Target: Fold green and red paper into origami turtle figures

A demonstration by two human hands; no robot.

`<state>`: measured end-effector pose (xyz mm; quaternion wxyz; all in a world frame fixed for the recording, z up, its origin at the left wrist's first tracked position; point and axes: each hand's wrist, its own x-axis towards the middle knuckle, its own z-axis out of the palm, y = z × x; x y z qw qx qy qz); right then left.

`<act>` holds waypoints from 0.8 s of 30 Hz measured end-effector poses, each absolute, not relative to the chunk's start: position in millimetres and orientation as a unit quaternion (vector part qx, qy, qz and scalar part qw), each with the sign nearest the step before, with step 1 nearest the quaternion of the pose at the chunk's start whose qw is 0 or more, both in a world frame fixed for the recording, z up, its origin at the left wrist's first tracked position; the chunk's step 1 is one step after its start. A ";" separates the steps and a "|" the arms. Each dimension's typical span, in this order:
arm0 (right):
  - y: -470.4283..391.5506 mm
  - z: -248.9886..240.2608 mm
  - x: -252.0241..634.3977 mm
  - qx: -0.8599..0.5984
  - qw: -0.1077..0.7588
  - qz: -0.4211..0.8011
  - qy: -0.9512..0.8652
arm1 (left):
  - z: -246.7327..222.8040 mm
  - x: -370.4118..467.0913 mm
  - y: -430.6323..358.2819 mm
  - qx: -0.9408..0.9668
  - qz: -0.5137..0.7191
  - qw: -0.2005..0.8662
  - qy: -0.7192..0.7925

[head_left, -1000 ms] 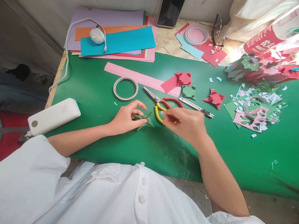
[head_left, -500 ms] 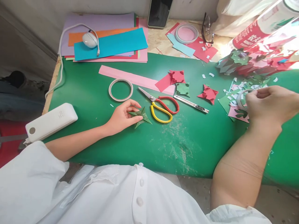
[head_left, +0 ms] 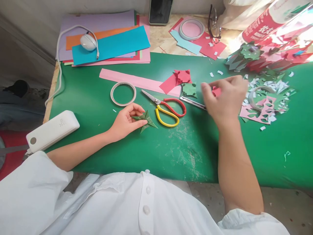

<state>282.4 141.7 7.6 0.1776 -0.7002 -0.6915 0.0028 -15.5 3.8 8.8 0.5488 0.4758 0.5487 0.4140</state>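
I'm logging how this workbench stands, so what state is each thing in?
Green paper star: folded, pinched in the left hand
Right hand: blurred, grip unclear
Scissors: lying flat, blades apparently closed
Utility knife: lying down, partly hidden by the right hand, blade position unclear
Tape roll beside the scissors: lying flat
Phone: propped up, screen dark
Power bank: cable plugged in
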 end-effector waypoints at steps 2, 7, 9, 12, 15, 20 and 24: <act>130.9 7.7 256.2 -0.719 0.160 0.034 -0.675 | 9.2 -15.3 3.9 0.479 0.413 0.547 0.548; 126.7 10.2 232.8 -0.750 0.187 0.121 -0.623 | 10.2 -14.5 4.5 0.480 0.420 0.542 0.547; 129.1 14.5 235.9 -0.756 0.220 0.126 -0.603 | 10.7 -13.9 4.1 0.482 0.425 0.538 0.545; 125.1 25.8 242.8 -0.748 0.288 0.107 -0.588 | 12.0 -13.8 2.4 0.497 0.438 0.520 0.539; 102.6 39.9 241.2 -0.664 0.385 0.238 -0.595 | 15.1 -16.2 -0.1 0.530 0.479 0.453 0.533; 42.3 53.0 208.2 -0.544 0.272 0.471 -0.639 | 28.4 -25.3 -0.1 0.585 0.565 0.260 0.520; 17.2 44.9 185.1 -0.460 0.151 0.603 -0.634 | 41.4 -32.8 5.0 0.645 0.582 0.153 0.471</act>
